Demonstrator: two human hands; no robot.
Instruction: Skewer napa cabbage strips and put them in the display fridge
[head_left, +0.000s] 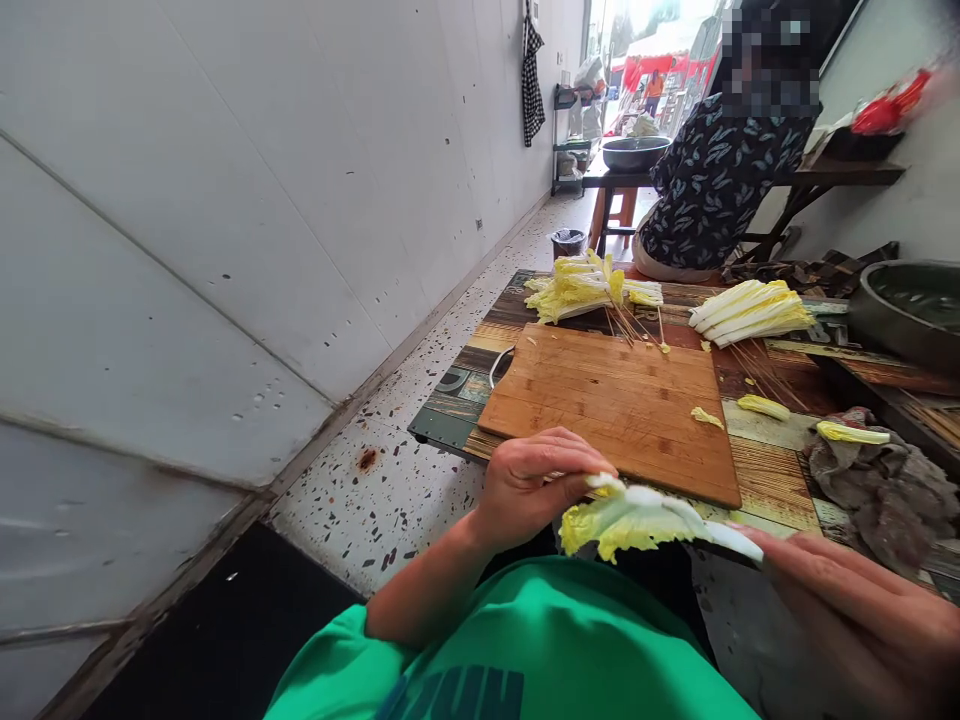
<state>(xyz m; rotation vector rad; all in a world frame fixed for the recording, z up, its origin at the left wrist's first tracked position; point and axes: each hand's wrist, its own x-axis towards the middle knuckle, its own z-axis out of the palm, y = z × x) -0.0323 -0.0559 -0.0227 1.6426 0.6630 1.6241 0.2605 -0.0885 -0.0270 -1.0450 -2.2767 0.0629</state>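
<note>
A napa cabbage leaf [637, 518], white-ribbed with a frilly yellow edge, is stretched between my two hands in front of my green shirt. My left hand [536, 485] pinches its leafy end between thumb and fingers. At the white stem end, my right hand [855, 600] grips it with the fingers held together; part of that hand is blurred. Just beyond the leaf lies a wooden cutting board [600, 400] with a few cabbage scraps [706, 417] on it. Behind the board are two piles of skewered leaves, the left pile [577, 288] and the right pile [754, 310], with thin sticks protruding.
A grey rag [877, 490] and a large metal basin [911, 310] occupy the table's right side. Loose leaf pieces [763, 406] lie near the board. A person in a dark patterned top [739, 180] sits beyond the table. A white wall [262, 180] runs along the left.
</note>
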